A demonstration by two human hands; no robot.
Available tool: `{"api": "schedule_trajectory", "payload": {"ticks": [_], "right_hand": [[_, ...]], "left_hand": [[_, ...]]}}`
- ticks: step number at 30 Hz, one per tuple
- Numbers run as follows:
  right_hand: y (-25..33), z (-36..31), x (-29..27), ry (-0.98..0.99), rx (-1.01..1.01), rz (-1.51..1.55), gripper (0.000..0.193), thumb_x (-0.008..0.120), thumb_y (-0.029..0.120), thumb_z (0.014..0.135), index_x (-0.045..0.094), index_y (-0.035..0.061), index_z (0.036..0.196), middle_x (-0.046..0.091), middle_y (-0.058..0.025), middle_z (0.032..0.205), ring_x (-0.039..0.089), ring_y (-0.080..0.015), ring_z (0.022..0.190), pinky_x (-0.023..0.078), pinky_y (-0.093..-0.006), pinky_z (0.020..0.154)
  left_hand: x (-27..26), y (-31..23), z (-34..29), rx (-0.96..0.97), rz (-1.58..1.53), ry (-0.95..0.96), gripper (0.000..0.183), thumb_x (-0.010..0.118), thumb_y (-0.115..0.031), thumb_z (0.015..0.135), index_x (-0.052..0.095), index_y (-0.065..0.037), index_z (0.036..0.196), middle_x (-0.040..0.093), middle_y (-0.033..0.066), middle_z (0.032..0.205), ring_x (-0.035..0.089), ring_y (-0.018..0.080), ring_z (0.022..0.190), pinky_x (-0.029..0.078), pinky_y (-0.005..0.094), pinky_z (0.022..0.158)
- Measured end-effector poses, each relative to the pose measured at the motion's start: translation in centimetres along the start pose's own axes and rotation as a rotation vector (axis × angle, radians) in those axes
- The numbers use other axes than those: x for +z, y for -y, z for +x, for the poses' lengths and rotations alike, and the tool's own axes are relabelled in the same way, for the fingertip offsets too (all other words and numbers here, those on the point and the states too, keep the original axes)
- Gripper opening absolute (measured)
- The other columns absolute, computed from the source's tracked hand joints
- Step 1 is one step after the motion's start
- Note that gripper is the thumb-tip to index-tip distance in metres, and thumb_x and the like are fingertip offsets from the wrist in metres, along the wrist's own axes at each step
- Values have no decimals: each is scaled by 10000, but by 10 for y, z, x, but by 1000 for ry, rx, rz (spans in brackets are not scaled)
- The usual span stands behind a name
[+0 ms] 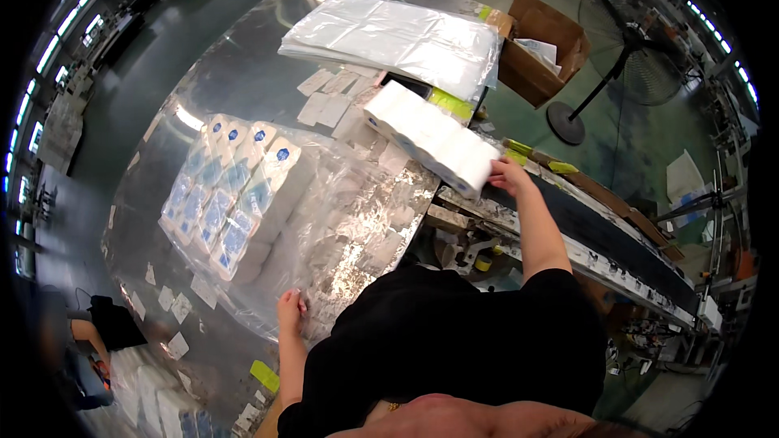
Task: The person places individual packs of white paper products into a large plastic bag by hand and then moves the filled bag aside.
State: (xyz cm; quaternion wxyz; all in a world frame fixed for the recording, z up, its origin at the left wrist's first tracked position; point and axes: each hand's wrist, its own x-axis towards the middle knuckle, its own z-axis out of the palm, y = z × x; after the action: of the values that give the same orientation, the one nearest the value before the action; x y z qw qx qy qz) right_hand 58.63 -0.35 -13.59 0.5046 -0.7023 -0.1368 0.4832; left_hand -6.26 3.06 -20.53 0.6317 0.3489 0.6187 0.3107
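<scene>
My right hand (507,178) grips the near right end of a long row of white paper rolls (434,134). The row lies slantwise from the metal table (235,65) toward the conveyor. My left hand (291,309) is closed on the near edge of a large clear plastic bag (300,264). Inside the bag's far left part, several wrapped packs of rolls (235,195) with blue-and-white print lie side by side. The rest of the bag lies flat and wrinkled toward me.
A stack of clear plastic bags (393,40) lies at the table's far side. The conveyor (617,227) runs off to the right. Beyond it stand an open cardboard box (540,49) and a floor fan (621,57). A co-worker's arm (89,337) shows at lower left, near more packs (158,397).
</scene>
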Motion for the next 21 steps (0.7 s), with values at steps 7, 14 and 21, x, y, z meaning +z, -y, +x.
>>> {"api": "schedule_trajectory", "payload": {"ticks": [7, 14, 21], "right_hand": [[-35, -23, 136, 275, 12, -168, 203, 562, 223, 861, 528, 29, 811, 568, -63, 634, 594, -162, 524, 442, -240, 437], [-82, -105, 142, 774, 344, -244, 144, 584, 194, 855, 557, 53, 868, 623, -68, 735, 622, -159, 660, 489, -228, 572], [-102, -105, 124, 543, 251, 65, 771, 567, 430, 832, 129, 174, 1413, 384, -100, 1318, 382, -247, 1198, 309, -451, 966]], "left_hand": [[4, -10, -11, 3, -13, 6, 169, 507, -196, 890, 547, -54, 808, 470, -8, 525, 417, 81, 406, 322, 210, 382], [1, -1, -10, 5, -10, -2, 170, 532, -207, 882, 558, -43, 847, 474, -9, 527, 422, 81, 415, 322, 210, 384], [-2, 8, -3, 2, 46, -16, 180, 544, -225, 873, 571, -48, 855, 486, -12, 529, 437, 78, 421, 336, 214, 393]]}}
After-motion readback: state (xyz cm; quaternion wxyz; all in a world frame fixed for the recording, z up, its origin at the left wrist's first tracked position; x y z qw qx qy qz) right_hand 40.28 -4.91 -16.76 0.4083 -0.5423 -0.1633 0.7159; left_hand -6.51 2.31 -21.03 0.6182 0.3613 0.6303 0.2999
